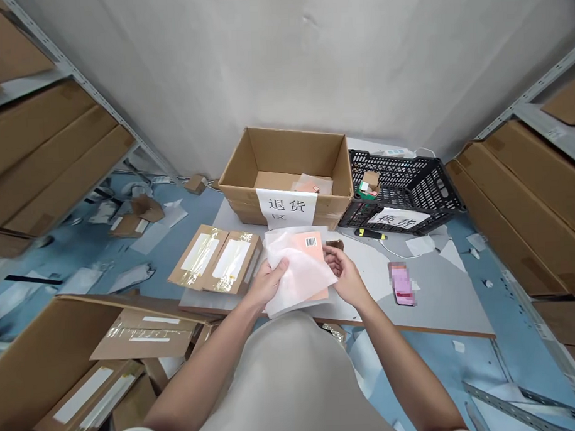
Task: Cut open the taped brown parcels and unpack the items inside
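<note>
A flat orange item (317, 246) with a barcode label lies in a white, translucent wrapping sheet (299, 275) over the table's front edge. Whether it is a book or a thin box, I cannot tell. My left hand (270, 282) grips the left side of the sheet, its thumb on top and its fingers underneath. At the right edge, my right hand (345, 277) has its fingers curled against the item and wrapping. Folded sheet covers the item's lower left part. Just beyond stands an open cardboard box (242, 201) with a handwritten paper sign (287, 209); similar wrapped pieces lie inside.
Two taped cartons (216, 259) sit left on the table (441, 298). A black crate (409, 192), a yellow-black cutter (369, 234) and a phone (402, 284) are to the right. A large carton (33, 369) holding boxes stands lower left. Shelves flank both sides.
</note>
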Demonstrator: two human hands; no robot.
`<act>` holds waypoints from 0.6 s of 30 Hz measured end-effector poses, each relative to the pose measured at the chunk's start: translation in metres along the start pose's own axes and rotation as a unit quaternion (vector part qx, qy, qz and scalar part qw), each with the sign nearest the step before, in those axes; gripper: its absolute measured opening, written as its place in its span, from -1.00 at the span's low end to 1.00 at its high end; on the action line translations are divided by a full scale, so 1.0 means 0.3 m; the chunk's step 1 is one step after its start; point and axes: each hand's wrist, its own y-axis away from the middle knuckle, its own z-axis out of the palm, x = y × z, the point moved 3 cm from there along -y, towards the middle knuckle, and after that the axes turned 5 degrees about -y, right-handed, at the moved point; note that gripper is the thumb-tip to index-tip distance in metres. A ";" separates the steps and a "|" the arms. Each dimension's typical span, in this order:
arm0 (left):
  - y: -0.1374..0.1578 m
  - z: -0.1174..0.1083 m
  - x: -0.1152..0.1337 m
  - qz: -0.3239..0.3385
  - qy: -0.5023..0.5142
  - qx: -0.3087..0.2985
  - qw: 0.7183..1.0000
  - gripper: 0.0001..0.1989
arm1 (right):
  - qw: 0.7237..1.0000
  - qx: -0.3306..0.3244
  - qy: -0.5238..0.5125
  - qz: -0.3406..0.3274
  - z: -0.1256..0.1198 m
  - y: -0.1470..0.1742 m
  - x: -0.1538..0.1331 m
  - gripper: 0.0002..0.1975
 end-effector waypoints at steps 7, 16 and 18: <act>0.004 -0.078 -0.034 -0.007 -0.032 0.012 0.999 -0.52 | 0.990 -0.081 -0.074 0.087 0.028 -0.001 0.057 -0.77; -0.091 -0.342 -0.023 0.176 -0.425 0.156 0.874 -0.53 | 0.993 0.071 -0.086 0.024 -0.125 -0.032 0.095 -0.62; -0.124 -0.343 -0.057 0.177 -0.513 0.146 0.827 -0.41 | 0.990 0.115 -0.078 -0.016 -0.141 -0.023 0.094 -0.64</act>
